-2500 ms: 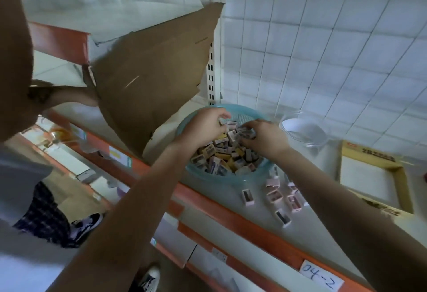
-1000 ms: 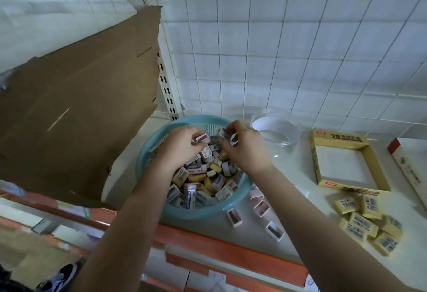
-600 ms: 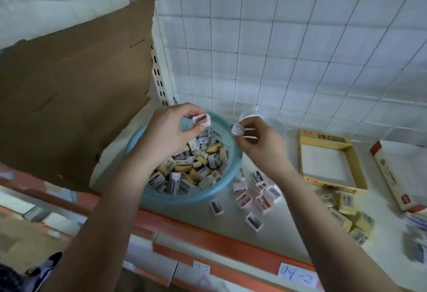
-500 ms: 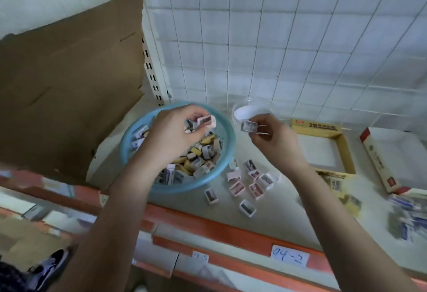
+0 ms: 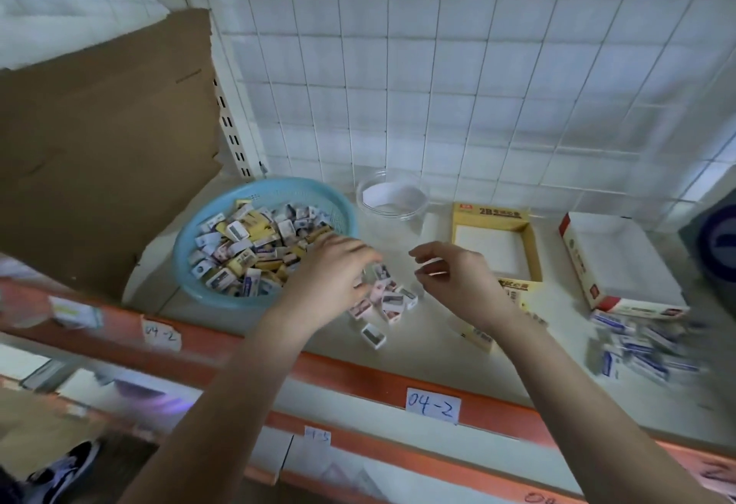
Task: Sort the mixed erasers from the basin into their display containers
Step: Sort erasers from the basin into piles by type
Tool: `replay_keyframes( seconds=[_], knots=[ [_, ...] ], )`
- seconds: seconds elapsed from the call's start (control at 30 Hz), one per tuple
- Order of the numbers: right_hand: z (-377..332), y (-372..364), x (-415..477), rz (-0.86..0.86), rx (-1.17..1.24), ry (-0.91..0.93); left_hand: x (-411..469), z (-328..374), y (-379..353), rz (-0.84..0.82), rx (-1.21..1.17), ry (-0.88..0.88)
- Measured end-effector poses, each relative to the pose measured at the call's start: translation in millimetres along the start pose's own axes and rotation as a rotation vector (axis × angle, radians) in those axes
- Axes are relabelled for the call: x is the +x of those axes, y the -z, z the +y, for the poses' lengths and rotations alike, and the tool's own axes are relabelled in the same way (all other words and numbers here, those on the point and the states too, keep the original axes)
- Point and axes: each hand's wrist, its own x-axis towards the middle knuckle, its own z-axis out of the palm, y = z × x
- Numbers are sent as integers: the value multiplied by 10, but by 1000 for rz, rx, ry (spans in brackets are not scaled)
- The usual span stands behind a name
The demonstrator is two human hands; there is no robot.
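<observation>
A light blue basin (image 5: 187, 264) full of mixed erasers (image 5: 247, 248) stands at the left of the shelf. Just right of it lies a small pile of pink erasers (image 5: 388, 300). My left hand (image 5: 334, 276) reaches over that pile with fingers stretched out, fingertips at one pink eraser. My right hand (image 5: 454, 276) hovers beside the pile, thumb and fingers loosely apart with nothing between them. Behind stand a clear round container (image 5: 392, 196), a yellow display box (image 5: 531, 248) and a white and red box (image 5: 621, 264).
Blue and white erasers (image 5: 645, 348) lie heaped at the right, below the white box. A few yellow erasers (image 5: 474, 334) lie under my right wrist. A brown cardboard sheet (image 5: 103, 145) leans at the left. The orange shelf edge (image 5: 358, 376) runs along the front.
Both hands left the basin, each pinching a small eraser, and moved right. The left hand has come down onto the pink pile; the right hand no longer holds its eraser.
</observation>
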Motion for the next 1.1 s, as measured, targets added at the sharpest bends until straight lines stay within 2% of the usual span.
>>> replay_keyframes(
  seconds=[0.13,0.3,0.63,0.8,0.97,1.1],
  knots=[
    [-47,86,22,1,-10,19,-72,-75,131,120,-102,56],
    [-212,53,134,-3,7,52,-248,-265,318,171,-126,134],
    [-649,-428,417,-76,92,180,-683,-792,506,101,-201,368],
    [-796,-551,704,-101,-21,240,-606,-1074,503,53,-167,389],
    [-845,-682,1293,-104,-282,284,-123,-1354,530,18,-141,368],
    [-828,-838,1548,-208,-470,253,280,-1472,416,-86,-160,333]
  ],
)
